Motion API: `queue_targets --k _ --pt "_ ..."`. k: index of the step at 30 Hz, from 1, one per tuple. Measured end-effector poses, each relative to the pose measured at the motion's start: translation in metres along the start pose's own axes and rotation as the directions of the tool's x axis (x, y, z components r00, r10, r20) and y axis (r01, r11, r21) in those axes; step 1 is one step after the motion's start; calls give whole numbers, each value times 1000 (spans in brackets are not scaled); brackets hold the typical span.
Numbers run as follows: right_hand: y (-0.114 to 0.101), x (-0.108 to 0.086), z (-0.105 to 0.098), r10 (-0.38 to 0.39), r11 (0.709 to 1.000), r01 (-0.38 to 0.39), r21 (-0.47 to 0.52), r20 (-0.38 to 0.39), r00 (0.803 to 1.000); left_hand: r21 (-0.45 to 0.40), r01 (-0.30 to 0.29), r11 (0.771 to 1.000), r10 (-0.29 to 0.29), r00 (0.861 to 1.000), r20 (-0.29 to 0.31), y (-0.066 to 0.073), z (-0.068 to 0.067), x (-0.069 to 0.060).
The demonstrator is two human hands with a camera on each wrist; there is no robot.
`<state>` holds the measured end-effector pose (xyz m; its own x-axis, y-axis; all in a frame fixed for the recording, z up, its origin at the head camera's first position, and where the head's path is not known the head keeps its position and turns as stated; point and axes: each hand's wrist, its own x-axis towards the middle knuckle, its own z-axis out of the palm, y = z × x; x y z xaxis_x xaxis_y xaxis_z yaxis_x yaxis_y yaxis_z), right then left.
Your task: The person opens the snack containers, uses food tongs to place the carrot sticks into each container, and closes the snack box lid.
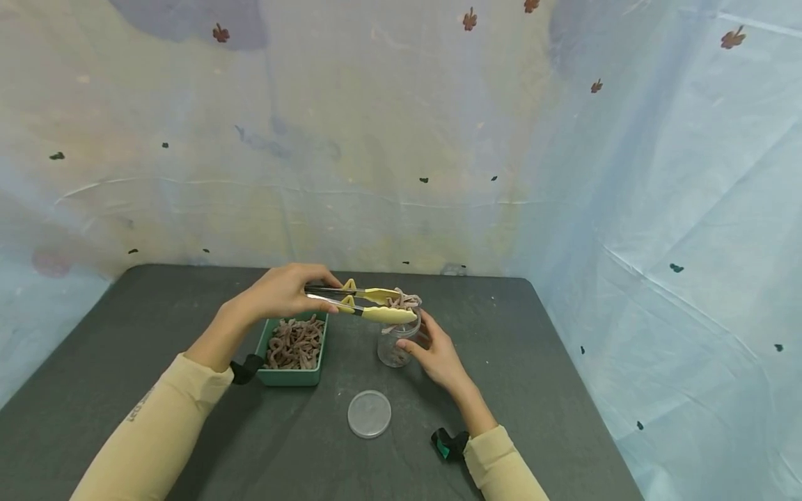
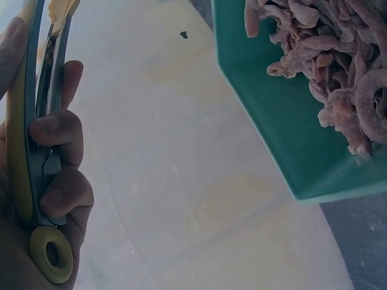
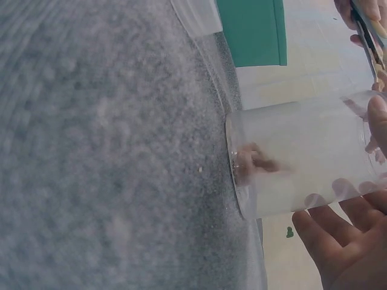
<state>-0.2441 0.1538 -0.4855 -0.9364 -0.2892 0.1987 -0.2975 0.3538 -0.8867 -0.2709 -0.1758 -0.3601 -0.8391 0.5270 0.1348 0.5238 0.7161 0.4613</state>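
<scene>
My left hand [image 1: 285, 292] grips metal tongs [image 1: 385, 315] with yellow, scalloped tips. Between the tips is a clump of brownish-grey, twisted dried strips [image 1: 406, 300], right at the mouth of a clear jar [image 1: 391, 353]. The right hand [image 1: 441, 356] holds that jar near its rim, thumb on one side and fingers on the other. In the right wrist view, some strips [image 3: 251, 164] lie at the jar's bottom. A green tray [image 1: 288, 378] full of similar strips stands beneath the left forearm; the left wrist view shows its corner [image 2: 254, 121].
A round, clear lid [image 1: 370, 414] lies flat on the dark grey table [image 1: 501, 334], in front of the jar. Behind the table hangs a pale patterned sheet [image 1: 351, 139], and another stretch of it [image 1: 708, 229] runs down the right side.
</scene>
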Motion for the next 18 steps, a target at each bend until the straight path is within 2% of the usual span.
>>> queue_targets --k 8,18 --pt "-2 -1 1 -3 1000 3 -4 6 1000 -12 12 1000 -11 998 68 -1 -4 2" --pt "-4 -1 1 -26 999 26 19 -4 1000 -22 24 999 -22 996 92 -1 -7 0"
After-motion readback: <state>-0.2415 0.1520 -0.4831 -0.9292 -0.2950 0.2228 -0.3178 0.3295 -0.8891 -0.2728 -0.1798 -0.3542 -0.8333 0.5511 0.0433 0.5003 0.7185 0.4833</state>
